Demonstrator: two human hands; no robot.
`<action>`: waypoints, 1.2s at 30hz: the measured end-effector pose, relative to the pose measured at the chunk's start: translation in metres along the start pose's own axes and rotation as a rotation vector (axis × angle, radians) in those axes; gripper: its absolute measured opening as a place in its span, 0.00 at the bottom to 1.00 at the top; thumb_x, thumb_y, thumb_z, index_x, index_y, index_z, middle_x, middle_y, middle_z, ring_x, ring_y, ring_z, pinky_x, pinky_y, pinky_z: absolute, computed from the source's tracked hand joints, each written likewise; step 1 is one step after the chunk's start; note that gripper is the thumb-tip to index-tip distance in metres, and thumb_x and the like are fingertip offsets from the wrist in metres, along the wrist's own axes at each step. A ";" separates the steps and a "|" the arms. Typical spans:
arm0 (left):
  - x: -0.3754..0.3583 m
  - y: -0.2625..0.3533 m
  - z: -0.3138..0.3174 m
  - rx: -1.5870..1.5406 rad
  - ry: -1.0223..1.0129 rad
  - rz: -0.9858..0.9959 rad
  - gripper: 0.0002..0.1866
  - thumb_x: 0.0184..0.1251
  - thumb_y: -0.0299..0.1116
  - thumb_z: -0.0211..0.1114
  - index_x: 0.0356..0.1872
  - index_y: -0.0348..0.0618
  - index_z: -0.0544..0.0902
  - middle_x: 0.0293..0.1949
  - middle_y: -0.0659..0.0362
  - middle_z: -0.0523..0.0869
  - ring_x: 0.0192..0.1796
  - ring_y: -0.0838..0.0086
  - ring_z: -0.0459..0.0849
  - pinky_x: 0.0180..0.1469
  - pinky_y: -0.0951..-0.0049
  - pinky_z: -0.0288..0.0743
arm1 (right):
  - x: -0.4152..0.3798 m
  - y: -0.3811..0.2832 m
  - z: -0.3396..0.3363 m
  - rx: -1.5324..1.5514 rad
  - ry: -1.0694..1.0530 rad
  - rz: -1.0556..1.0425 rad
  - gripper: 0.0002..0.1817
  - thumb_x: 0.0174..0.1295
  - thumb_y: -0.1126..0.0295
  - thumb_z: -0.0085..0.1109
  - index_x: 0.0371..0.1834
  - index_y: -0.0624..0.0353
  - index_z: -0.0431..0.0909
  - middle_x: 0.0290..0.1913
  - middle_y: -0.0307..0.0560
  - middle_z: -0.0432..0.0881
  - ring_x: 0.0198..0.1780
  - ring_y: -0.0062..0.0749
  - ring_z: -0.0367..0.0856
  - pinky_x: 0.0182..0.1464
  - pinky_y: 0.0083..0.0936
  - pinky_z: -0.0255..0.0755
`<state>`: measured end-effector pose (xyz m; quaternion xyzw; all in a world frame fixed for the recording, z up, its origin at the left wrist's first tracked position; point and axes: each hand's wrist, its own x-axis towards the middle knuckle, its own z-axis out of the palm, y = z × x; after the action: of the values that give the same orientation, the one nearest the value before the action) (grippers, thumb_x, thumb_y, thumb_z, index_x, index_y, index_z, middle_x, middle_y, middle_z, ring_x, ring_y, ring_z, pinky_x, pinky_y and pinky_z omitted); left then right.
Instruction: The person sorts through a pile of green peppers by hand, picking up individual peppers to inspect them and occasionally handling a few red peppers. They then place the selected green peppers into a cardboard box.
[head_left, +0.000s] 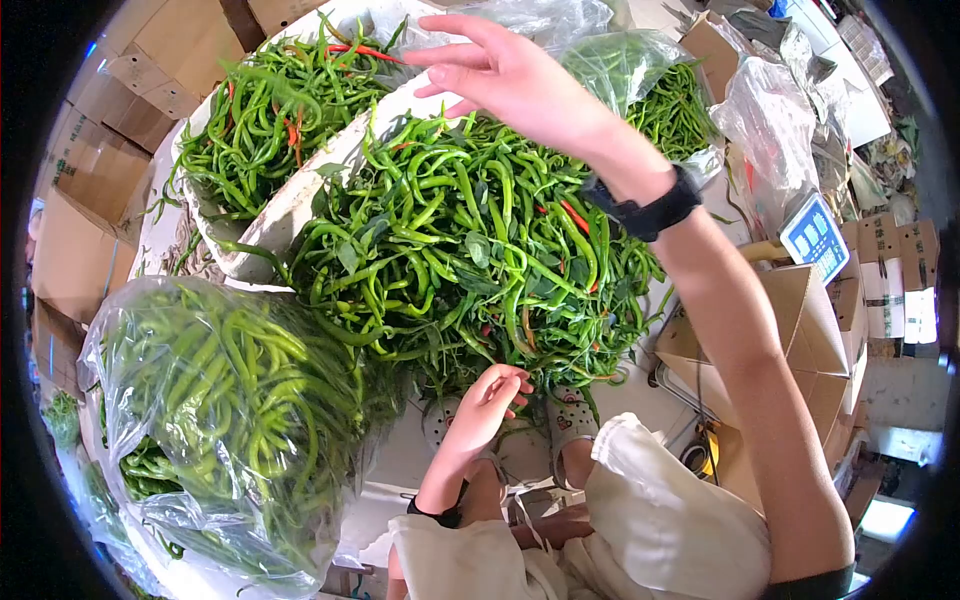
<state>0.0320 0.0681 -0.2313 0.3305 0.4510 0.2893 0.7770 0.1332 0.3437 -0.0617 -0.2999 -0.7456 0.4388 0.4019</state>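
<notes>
A large heap of long green chili peppers (pixel 430 235), mixed with leaves and a few red ones, lies in front of me. My right hand (pixel 480 65) is stretched across to the far left, fingers apart, over the edge of a white foam box (pixel 290 215). Just beyond its fingertips a red chili pepper (pixel 362 51) lies on the green chilies (pixel 260 130) filling that box. My left hand (pixel 492 396) is low at the heap's near edge, its fingers curled in; what they hold, if anything, is hidden.
A clear plastic bag full of green chilies (pixel 230 390) stands at the left. Another chili-filled bag (pixel 625 70) is at the back right. A scale display (pixel 815 237) and an open cardboard box (pixel 790 320) are at the right; more cardboard boxes (pixel 85 250) are stacked left.
</notes>
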 end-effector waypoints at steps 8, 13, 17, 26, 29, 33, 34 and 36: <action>0.001 -0.003 -0.001 -0.022 0.034 0.022 0.14 0.74 0.38 0.52 0.51 0.42 0.75 0.43 0.59 0.83 0.42 0.77 0.80 0.39 0.77 0.72 | -0.088 0.069 0.036 -1.132 -0.430 0.560 0.15 0.58 0.60 0.55 0.30 0.62 0.83 0.32 0.53 0.85 0.36 0.47 0.85 0.37 0.37 0.79; -0.001 0.006 0.006 -0.027 0.019 0.008 0.13 0.74 0.38 0.52 0.51 0.42 0.75 0.43 0.60 0.83 0.42 0.78 0.80 0.40 0.77 0.72 | -0.106 0.099 0.028 -1.062 -0.434 0.716 0.20 0.51 0.55 0.62 0.31 0.64 0.83 0.32 0.54 0.85 0.37 0.49 0.85 0.38 0.39 0.79; -0.002 0.002 0.003 -0.046 0.035 0.015 0.13 0.74 0.39 0.52 0.50 0.43 0.75 0.43 0.60 0.83 0.42 0.78 0.80 0.40 0.77 0.72 | -0.119 0.104 0.002 -0.802 -0.559 0.815 0.28 0.47 0.48 0.61 0.24 0.71 0.81 0.27 0.62 0.82 0.33 0.53 0.83 0.40 0.38 0.76; -0.001 0.006 0.007 -0.083 0.161 0.180 0.13 0.74 0.41 0.52 0.46 0.42 0.76 0.40 0.61 0.82 0.39 0.78 0.80 0.39 0.78 0.71 | -0.197 0.032 0.007 -0.359 -0.161 0.639 0.15 0.53 0.61 0.62 0.23 0.63 0.73 0.16 0.48 0.72 0.18 0.31 0.69 0.24 0.29 0.65; -0.004 0.025 0.012 -0.100 0.314 0.305 0.12 0.74 0.39 0.51 0.43 0.41 0.77 0.36 0.61 0.82 0.39 0.77 0.80 0.40 0.78 0.70 | -0.216 0.022 0.011 -0.222 -0.133 0.610 0.12 0.58 0.63 0.62 0.30 0.61 0.76 0.16 0.41 0.70 0.18 0.20 0.66 0.22 0.24 0.62; -0.004 0.031 0.017 -0.066 0.321 0.346 0.12 0.74 0.37 0.52 0.46 0.40 0.79 0.38 0.61 0.83 0.42 0.78 0.78 0.43 0.77 0.69 | -0.237 0.039 0.017 0.057 -0.204 0.577 0.09 0.64 0.65 0.58 0.39 0.59 0.78 0.19 0.34 0.73 0.22 0.14 0.68 0.24 0.18 0.61; -0.004 0.032 0.019 -0.063 0.311 0.340 0.13 0.74 0.37 0.52 0.47 0.40 0.79 0.39 0.61 0.83 0.42 0.78 0.78 0.44 0.77 0.69 | -0.239 0.039 0.018 0.106 -0.235 0.584 0.09 0.66 0.65 0.57 0.41 0.59 0.78 0.20 0.33 0.73 0.23 0.14 0.68 0.25 0.17 0.62; -0.001 0.029 0.022 -0.060 0.309 0.341 0.13 0.73 0.36 0.53 0.48 0.40 0.79 0.41 0.61 0.83 0.43 0.78 0.77 0.45 0.77 0.69 | -0.238 0.033 0.019 0.231 -0.258 0.671 0.10 0.66 0.65 0.56 0.43 0.59 0.78 0.23 0.33 0.75 0.25 0.14 0.70 0.26 0.17 0.63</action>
<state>0.0470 0.0794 -0.1996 0.3306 0.4935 0.4769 0.6479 0.2379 0.1595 -0.1765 -0.4223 -0.5963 0.6613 0.1696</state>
